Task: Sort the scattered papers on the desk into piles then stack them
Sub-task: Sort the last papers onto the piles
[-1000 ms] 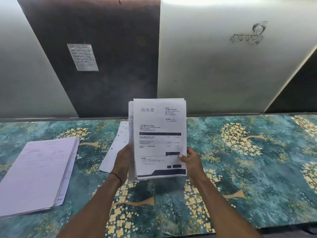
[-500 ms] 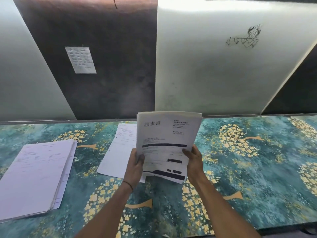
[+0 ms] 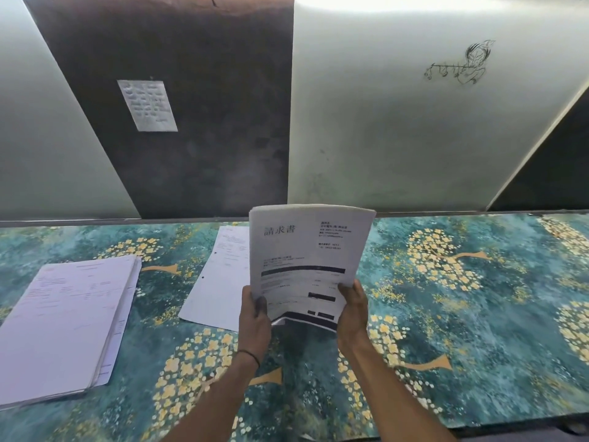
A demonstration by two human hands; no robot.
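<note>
Both hands hold a sheaf of printed papers (image 3: 307,263) upright above the middle of the tabletop (image 3: 446,330), its printed face turned toward the camera. The left hand (image 3: 255,317) pinches the sheaf's lower left edge, thumb on the front sheet and fingers wrapped behind. The right hand (image 3: 352,311) grips the lower right edge the same way, thumb pressed on the front. The sheaf bows slightly, its bottom corner curling up between the two hands, and several sheet edges show along the top. A thin dark band (image 3: 250,355) circles the left wrist.

Just left of the held sheaf and partly hidden behind it, a single punched sheet (image 3: 220,282) lies flat on the patterned teal and yellow cover. Well apart at the near left, a thick pile of papers (image 3: 63,323) rests flat, its edges roughly squared. On the far wall, a small paper note (image 3: 147,105) hangs on the dark panel, and a line drawing (image 3: 459,67) marks the pale panel to the right.
</note>
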